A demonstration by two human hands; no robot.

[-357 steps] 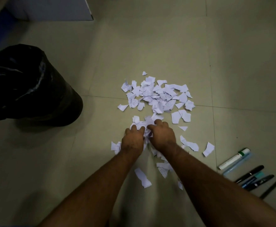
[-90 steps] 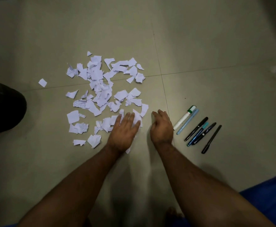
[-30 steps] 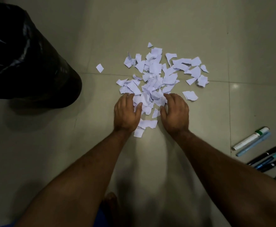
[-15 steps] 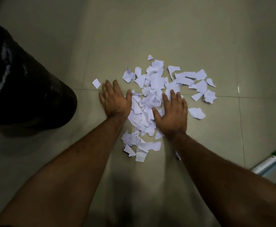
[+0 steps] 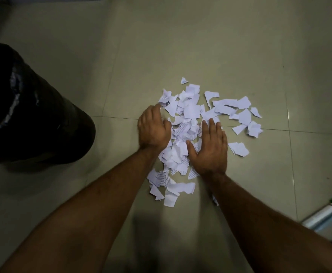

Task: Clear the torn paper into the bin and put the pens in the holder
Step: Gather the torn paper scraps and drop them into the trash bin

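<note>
Torn white paper scraps [image 5: 190,109] lie in a loose heap on the tiled floor, with more pieces trailing toward me [image 5: 173,190]. My left hand [image 5: 153,129] stands on its edge at the heap's left side, fingers lightly bent against the scraps and holding nothing. My right hand [image 5: 210,150] lies flat on the heap's right part with straight fingers. A bin lined with a black bag [image 5: 33,115] stands at the left. At the lower right edge a white marker with a green band [image 5: 326,212] shows, partly cut off; the other pens are mostly out of view.
Several scraps [image 5: 245,119] lie loose to the right of my right hand, and one piece [image 5: 239,149] sits alone beside it. Beige floor tiles [image 5: 180,46] stretch beyond the heap. No pen holder is in view.
My left hand has swept rightward from the floor beside the heap into its left edge and turned onto its side. The lone scrap at the left is no longer seen. My right hand stays flat.
</note>
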